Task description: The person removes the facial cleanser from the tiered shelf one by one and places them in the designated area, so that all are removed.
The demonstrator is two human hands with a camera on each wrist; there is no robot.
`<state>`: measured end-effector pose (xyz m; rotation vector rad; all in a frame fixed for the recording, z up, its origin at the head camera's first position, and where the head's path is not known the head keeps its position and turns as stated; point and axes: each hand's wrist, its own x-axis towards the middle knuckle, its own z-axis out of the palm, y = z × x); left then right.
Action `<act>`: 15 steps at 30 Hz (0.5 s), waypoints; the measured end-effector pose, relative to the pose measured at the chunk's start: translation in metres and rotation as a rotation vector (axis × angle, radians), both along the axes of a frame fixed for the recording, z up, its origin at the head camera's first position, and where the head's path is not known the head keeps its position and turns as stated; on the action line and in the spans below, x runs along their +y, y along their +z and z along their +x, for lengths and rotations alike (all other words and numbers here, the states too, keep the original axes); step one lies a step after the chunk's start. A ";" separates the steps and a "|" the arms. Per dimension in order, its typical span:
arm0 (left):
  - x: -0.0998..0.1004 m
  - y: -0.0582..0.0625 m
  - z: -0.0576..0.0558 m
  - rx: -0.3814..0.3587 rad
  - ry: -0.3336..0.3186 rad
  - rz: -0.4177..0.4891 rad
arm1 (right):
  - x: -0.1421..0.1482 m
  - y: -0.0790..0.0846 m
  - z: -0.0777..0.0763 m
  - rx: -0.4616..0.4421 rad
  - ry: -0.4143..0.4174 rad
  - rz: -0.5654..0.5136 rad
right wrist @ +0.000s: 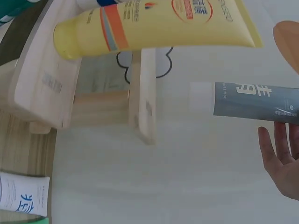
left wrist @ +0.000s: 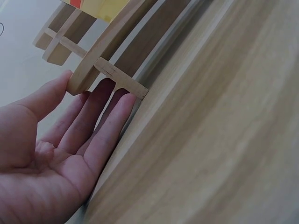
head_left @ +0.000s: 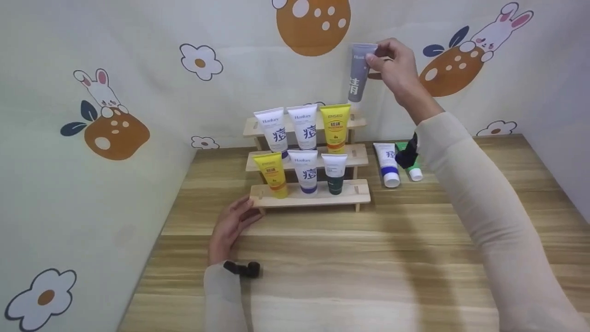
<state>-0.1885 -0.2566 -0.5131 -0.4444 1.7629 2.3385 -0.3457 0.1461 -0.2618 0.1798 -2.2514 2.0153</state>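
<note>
My right hand (head_left: 396, 67) holds a grey squeeze tube (head_left: 361, 74) by its upper part, thumb in front, cap pointing down. In the head view the tube's white cap overlaps the right end of a three-tier wooden rack (head_left: 313, 200); in the right wrist view the grey tube (right wrist: 252, 102) is apart from the shelf. My left hand (head_left: 230, 226) grips the rack's lowest shelf at its left end. In the left wrist view the thumb lies against the shelf end (left wrist: 81, 81), with the fingers beneath, near the leg.
On the middle shelf stand two white tubes (head_left: 304, 127) and a yellow tube (head_left: 336, 127). The lowest shelf holds a yellow tube (head_left: 272, 175), a white tube (head_left: 304, 173) and a white-and-green tube (head_left: 334, 173). Right of the rack, a white tube (head_left: 387, 161) and green tube (head_left: 415, 171) lie flat.
</note>
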 end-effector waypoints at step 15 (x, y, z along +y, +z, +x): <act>0.000 -0.002 -0.002 0.003 -0.016 -0.030 | 0.088 -0.025 0.006 -0.085 -0.099 -0.016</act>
